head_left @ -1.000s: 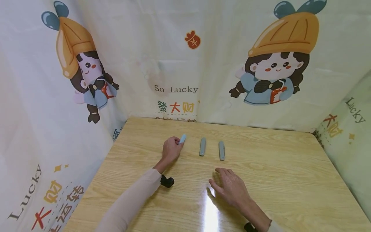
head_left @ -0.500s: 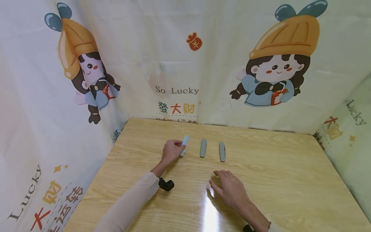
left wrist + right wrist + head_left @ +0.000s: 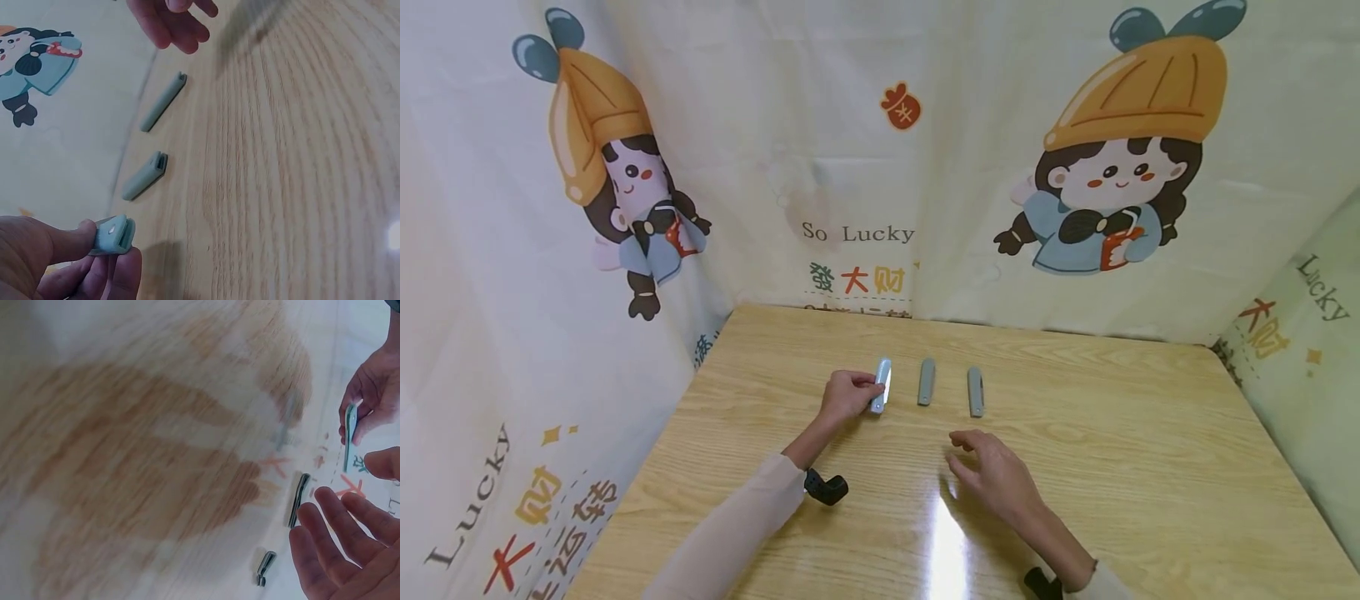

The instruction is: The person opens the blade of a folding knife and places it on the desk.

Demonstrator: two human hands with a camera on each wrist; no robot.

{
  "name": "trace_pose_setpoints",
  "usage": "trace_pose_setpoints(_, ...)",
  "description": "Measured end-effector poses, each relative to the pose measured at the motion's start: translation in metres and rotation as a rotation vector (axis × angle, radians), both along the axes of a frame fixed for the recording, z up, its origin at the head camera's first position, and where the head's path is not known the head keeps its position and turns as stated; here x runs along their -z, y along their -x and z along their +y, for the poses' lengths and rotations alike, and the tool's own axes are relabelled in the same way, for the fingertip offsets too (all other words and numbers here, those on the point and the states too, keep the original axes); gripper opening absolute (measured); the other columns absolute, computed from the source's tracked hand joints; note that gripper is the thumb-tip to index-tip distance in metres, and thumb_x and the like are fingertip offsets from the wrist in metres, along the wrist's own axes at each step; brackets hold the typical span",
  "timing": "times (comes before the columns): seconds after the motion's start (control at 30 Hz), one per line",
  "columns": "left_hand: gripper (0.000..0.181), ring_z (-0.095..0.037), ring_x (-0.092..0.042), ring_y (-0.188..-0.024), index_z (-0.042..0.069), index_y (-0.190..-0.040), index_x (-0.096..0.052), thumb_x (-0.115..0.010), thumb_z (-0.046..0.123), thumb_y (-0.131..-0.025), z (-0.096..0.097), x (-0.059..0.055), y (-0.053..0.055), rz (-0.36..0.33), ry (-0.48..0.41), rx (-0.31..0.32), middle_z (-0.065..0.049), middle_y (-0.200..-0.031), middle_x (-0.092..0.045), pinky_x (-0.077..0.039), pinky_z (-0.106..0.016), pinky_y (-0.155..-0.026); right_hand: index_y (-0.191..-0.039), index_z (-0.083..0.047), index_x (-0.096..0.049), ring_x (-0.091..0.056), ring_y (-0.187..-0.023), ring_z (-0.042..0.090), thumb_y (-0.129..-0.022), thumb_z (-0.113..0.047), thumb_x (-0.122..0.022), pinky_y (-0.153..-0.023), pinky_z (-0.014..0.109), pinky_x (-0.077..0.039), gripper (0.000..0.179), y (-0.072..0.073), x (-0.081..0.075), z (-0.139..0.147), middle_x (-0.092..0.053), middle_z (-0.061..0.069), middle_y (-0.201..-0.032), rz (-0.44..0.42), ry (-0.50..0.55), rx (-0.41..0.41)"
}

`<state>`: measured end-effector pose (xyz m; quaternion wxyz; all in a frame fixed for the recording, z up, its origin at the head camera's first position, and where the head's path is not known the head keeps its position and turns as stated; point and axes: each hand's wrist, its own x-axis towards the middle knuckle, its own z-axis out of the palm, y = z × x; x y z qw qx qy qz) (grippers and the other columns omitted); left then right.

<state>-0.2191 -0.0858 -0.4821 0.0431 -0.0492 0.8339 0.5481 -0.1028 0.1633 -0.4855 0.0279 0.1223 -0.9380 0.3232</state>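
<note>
Your left hand pinches a pale blue slotted handle between thumb and fingers, at the left of the group on the far part of the wooden table. To its right lies the first grey handle, and farther right the second grey handle, the two apart. Nearer, your right hand has its fingers loosely spread. A printed curtain hangs beyond the far edge.

The slim, pale blue handle is pinched in the left hand, over the counter; a slot is visible at its riveted near end.
</note>
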Motion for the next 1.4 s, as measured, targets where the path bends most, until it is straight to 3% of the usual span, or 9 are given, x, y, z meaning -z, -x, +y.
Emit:
trace_pose_setpoints(0.13, 0.022, -0.012, -0.062, -0.065, -0.007, -0.104, -0.075, -0.079, 0.009, -0.09, 0.0, 0.0, -0.005, -0.001, -0.015, 0.037, -0.012, -0.089, -0.073, -0.053, -0.025, -0.051, -0.124, -0.004, -0.068, -0.065, -0.106, 0.028, -0.098, -0.021, -0.071, -0.083, 0.049, -0.056, 0.031, 0.002, -0.001, 0.0, -0.069, 0.006, -0.116, -0.027, 0.042, 0.009)
trace_pose_setpoints(0.37, 0.022, -0.013, -0.062, -0.064, -0.009, -0.106, -0.073, -0.077, 0.006, -0.091, 0.0, 0.003, -0.012, -0.043, -0.083, 0.035, -0.014, -0.089, -0.073, -0.054, -0.025, -0.051, -0.122, -0.004, -0.069, -0.067, -0.102, 0.028, -0.099, -0.023, -0.07, -0.081, 0.047, -0.057, 0.03, 0.004, 0.002, -0.001, -0.07, 0.006, -0.114, -0.058, 0.096, 0.031)
trace_pose_setpoints(0.67, 0.023, -0.013, -0.062, -0.065, -0.01, -0.109, -0.071, -0.076, 0.007, -0.093, 0.007, 0.002, -0.022, -0.076, -0.104, 0.114, -0.011, -0.087, -0.07, -0.055, -0.026, -0.054, -0.121, -0.003, -0.069, -0.068, -0.097, 0.024, -0.099, -0.022, -0.069, -0.081, 0.044, -0.057, 0.029, 0.008, 0.004, -0.002, -0.071, 0.005, -0.109, -0.069, 0.146, 0.036)
trace_pose_setpoints(0.9, 0.027, -0.014, -0.065, -0.068, -0.011, -0.112, -0.07, -0.075, 0.008, -0.094, 0.014, -0.003, -0.032, -0.121, -0.154, 0.145, -0.012, -0.09, -0.071, -0.056, -0.026, -0.055, -0.119, -0.001, -0.069, -0.069, -0.091, 0.02, -0.101, -0.02, -0.067, -0.08, 0.039, -0.058, 0.026, 0.014, 0.005, -0.007, -0.071, 0.001, -0.102, -0.111, 0.245, 0.026)
trace_pose_setpoints(1.23, 0.026, -0.017, -0.068, -0.074, -0.011, -0.111, -0.07, -0.076, 0.006, -0.092, 0.029, -0.001, -0.047, -0.177, -0.253, 0.183, -0.011, -0.089, -0.072, -0.06, -0.032, -0.062, -0.118, -0.002, -0.071, -0.068, -0.094, 0.02, -0.101, -0.018, -0.067, -0.085, 0.045, -0.055, 0.024, 0.019, 0.008, -0.012, -0.073, -0.001, -0.099, -0.19, 0.364, 0.054)
trace_pose_setpoints(1.4, 0.022, -0.017, -0.068, -0.073, -0.012, -0.107, -0.07, -0.075, 0.003, -0.092, 0.037, -0.003, -0.053, -0.172, -0.287, 0.21, -0.009, -0.086, -0.071, -0.059, -0.031, -0.06, -0.117, 0.004, -0.07, -0.069, -0.089, 0.024, -0.103, -0.019, -0.063, -0.075, 0.037, -0.057, 0.028, 0.024, 0.009, -0.014, -0.073, 0.009, -0.1, -0.255, 0.501, 0.003)
